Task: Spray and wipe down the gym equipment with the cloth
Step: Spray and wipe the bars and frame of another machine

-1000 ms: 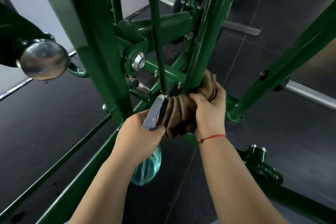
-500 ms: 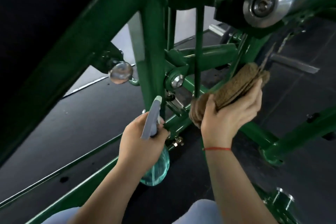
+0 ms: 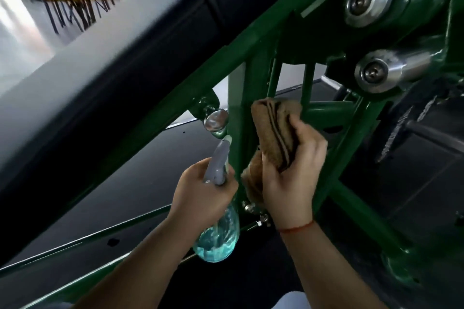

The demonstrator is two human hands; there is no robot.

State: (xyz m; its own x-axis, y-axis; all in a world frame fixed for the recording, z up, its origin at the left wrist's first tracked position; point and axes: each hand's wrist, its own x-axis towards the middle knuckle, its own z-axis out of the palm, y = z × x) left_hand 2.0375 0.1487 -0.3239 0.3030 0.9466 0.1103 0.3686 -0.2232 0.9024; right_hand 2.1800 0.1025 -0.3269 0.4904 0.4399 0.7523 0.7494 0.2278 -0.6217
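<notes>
- L hand (image 3: 204, 189): forearm comes up from btm centre, wrist about straight. Fist closed round the neck of the spray bottle (image 3: 218, 236), back of hand to camera, knuckles up.
- R hand (image 3: 293, 180): forearm rises from btm right, red string (image 3: 297, 228) at the wrist. Fingers curl over the far side of the cloth (image 3: 275, 130), thumb on the near side, so it's clamped in the grip.
- Both hands sit close together, low centre, under the slanting black pad (image 3: 125, 52) and the green frame (image 3: 251, 40).
- Spray bottle: long axis approx vert, tipped a bit right. Grey spray head up top, pointing up toward the upright post (image 3: 237, 98), just beside it. Teal body hangs below the fist over the dark floor (image 3: 150, 170).
- Cloth: brown, folded in layers, folded edges facing camera. Long axis runs up from the palm, leaning slightly left. Top end sticks out above the fingers, right by the upright post's R side; contact w/ the metal can't be confirmed.
- Chrome knob (image 3: 216, 120) sits left of the post, just above the spray head.
</notes>
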